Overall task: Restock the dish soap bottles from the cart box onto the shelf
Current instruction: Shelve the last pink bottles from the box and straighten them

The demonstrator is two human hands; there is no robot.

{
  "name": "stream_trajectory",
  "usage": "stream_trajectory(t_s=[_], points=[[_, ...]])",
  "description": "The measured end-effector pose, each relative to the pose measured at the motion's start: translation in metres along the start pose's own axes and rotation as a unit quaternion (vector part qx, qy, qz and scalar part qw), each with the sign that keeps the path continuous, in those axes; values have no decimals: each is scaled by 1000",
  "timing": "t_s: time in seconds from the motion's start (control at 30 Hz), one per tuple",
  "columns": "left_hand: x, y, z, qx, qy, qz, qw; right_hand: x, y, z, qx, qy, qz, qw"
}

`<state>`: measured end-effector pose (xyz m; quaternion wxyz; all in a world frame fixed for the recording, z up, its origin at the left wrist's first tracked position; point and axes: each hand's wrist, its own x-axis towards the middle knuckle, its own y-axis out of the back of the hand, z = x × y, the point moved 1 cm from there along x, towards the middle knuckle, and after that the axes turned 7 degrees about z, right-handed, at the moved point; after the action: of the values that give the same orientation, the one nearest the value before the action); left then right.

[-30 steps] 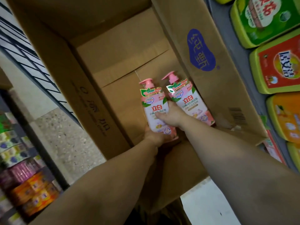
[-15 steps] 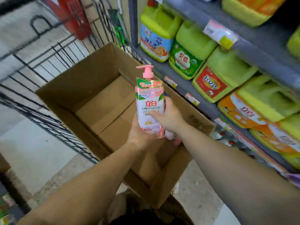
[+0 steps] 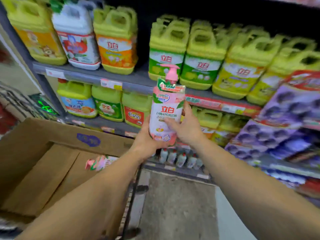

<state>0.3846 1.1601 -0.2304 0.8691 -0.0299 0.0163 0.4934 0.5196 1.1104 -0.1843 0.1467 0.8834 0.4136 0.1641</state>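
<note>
**Pink pump bottle held upright, short of the shelf**

Nearest the camera, two bare forearms rise from the bottom edge of the frame and meet at centre. The left hand cups the base and lower left side of a pink dish soap pump bottle, its grip wrapped round the bottom. The right hand grasps the same bottle from the right, thumb lying across the front label and fingers curled behind. Both grips are closed on the bottle; neither is free.

The bottle stands upright, long axis vertical, pump head on top and label facing the camera. It sits in mid-air at frame centre, above the aisle floor and clear of the box.

At lower left the cardboard cart box lies open. One more pink bottle rests on its side inside, blurred, near the right wall.

Farther back, the shelf runs across the upper half of the frame, filled with yellow-green detergent jugs. A lower tier at centre carries small white bottles. Purple packs fill the right side.

The shelving lies beyond and ahead of the held bottle, so the coming move is probably a forward reach with the bottle kept upright. Which tier takes it cannot be told; no gap of matching pink bottles shows.
</note>
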Motion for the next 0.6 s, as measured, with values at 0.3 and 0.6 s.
stream_trajectory(t_s=[0.3,0.6], points=[[-73,-275,65,36,-103,-164,980,-80,302,29,-21,39,181,983],[-100,-476,139,17,-197,-286,938,-116,509,22,-87,67,288,951]])
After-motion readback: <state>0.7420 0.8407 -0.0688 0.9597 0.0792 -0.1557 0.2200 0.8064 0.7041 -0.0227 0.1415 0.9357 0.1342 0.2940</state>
